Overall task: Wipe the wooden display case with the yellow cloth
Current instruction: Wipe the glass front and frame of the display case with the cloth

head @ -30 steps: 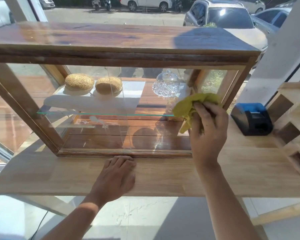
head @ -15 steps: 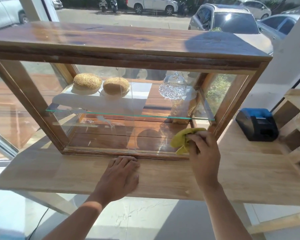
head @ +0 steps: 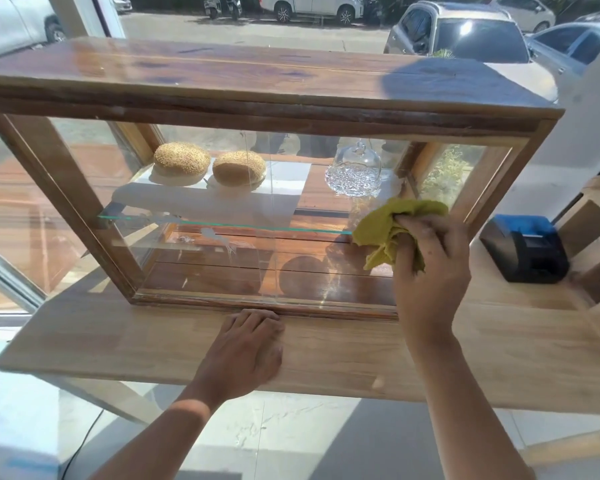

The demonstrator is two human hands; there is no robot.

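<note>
The right hand (head: 430,271) squeezes the yellow cloth (head: 385,230) against the wooden display case (head: 257,84) glass; its grip is tight. The left hand (head: 246,351) lies flat on the tabletop (head: 118,341), holding nothing.

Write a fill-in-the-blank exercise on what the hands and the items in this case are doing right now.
1. The right hand presses a crumpled ____ cloth against the glass front of the wooden display case.
2. The left hand rests flat on the pale wooden ____ in front of the case.
3. On the case's glass shelf sit ____ round seeded buns and a clear glass dome.

Missing words: yellow; counter; two
</note>
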